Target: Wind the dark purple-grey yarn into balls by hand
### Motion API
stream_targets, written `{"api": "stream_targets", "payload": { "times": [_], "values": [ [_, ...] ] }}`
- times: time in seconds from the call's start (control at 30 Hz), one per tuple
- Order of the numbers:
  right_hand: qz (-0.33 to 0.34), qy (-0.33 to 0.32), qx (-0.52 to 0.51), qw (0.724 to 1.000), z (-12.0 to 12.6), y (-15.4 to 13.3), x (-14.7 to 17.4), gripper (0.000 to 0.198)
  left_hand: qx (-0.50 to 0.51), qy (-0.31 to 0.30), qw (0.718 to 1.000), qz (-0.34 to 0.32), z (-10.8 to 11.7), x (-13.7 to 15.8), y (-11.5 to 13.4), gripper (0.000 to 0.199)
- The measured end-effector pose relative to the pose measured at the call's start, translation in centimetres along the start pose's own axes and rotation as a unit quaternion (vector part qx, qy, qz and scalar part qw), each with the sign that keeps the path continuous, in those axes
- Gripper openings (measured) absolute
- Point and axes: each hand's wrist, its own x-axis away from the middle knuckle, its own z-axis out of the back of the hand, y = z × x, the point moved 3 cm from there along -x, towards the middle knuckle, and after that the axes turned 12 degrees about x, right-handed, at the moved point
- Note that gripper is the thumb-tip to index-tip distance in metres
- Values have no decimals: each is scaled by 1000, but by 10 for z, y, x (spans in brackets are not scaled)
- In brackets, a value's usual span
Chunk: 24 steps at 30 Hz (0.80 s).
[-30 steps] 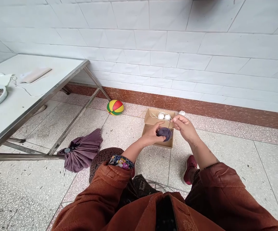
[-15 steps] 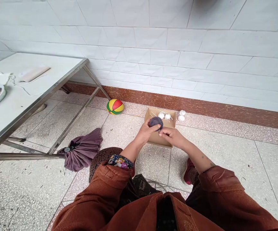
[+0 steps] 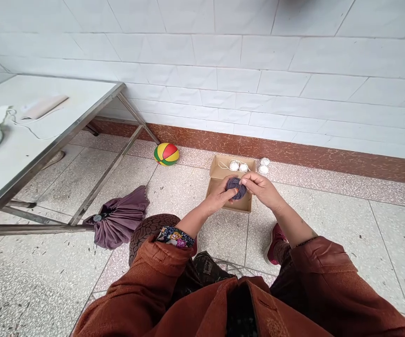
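While the left hand (image 3: 220,195) grips a round ball of dark purple-grey yarn (image 3: 236,189), with the thumb laid across its near side, the right hand (image 3: 261,188) is at the ball's right side, its thumb and forefinger drawn together in a narrow pinch; whether a strand lies between those tips is too small to tell. The yarn ball is held above an open, shallow brown cardboard box (image 3: 247,206) on the speckled stone-tile floor (image 3: 311,224), between the hands and the white tiled wall (image 3: 188,70). Two small white yarn balls (image 3: 239,166) lie side by side in the box's far section, a pale loose strand beside them. Just right of the box, two more white balls (image 3: 264,165) sit on the floor. To its left, near a leg of the white-topped metal-framed table (image 3: 90,93), rests a red, yellow and green panelled ball (image 3: 166,154).
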Motion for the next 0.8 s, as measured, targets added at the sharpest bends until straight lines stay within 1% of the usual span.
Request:
{"api": "stream_targets", "payload": {
  "times": [0.07, 0.13, 0.23, 0.3, 0.37, 0.43, 0.6, 0.7, 0.8],
  "values": [
    [9, 34, 15, 999, 4, 1, -3, 34, -2, -13, 1000, -7, -1, 3, 4, 63],
    [5, 68, 27, 997, 7, 5, -6, 32, 17, -37, 999, -6, -4, 6, 8, 70],
    [-18, 98, 42, 994, 6, 12, -10, 31, 90, -80, 993, -2, -9, 9, 13, 81],
    [-31, 95, 50, 994, -1, 17, -11, 31, 153, -83, 985, -2, -10, 9, 17, 82],
    [-38, 87, 61, 994, -10, 21, -11, 32, 204, -63, 977, -11, -7, 7, 20, 78],
    [-36, 81, 81, 993, -20, 23, -9, 32, 233, -34, 972, -26, -3, 6, 23, 72],
    [-12, 50, 153, 987, -35, 24, -3, 26, 249, 24, 967, -53, 8, 2, 22, 60],
    [7, 17, 159, 987, -35, 17, 1, 24, 207, 79, 974, -54, 18, -1, 18, 55],
    [14, -51, 126, 991, -32, 4, 4, 26, 119, 157, 977, -76, 30, -4, 16, 51]
  ]
}}
